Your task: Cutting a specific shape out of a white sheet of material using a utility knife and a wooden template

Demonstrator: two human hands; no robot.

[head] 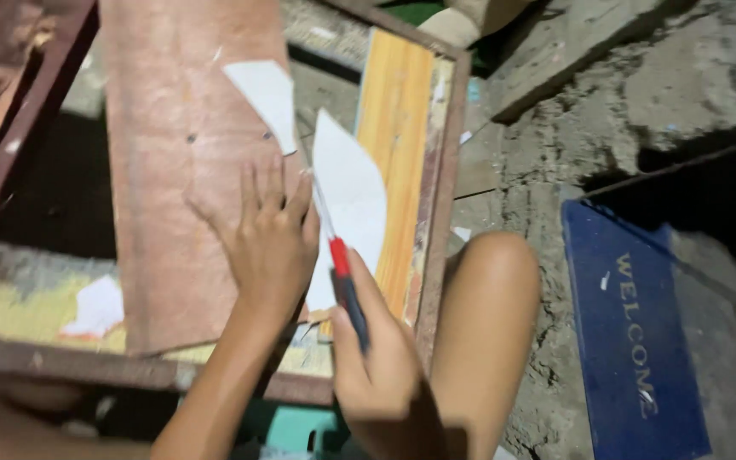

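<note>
Left hand (pixel 273 234) spreads flat, fingers wide, pinning the brown board (pixel 176 162) on the rusty frame (pixel 440 196) to steady it. Right hand (pixel 376 358) grips the red-and-blue cutter (pixel 347 290), blade running along the white sheet (pixel 351 200) just beside those fingers.

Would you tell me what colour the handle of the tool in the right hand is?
Red and dark blue handle, in the head view.
</note>
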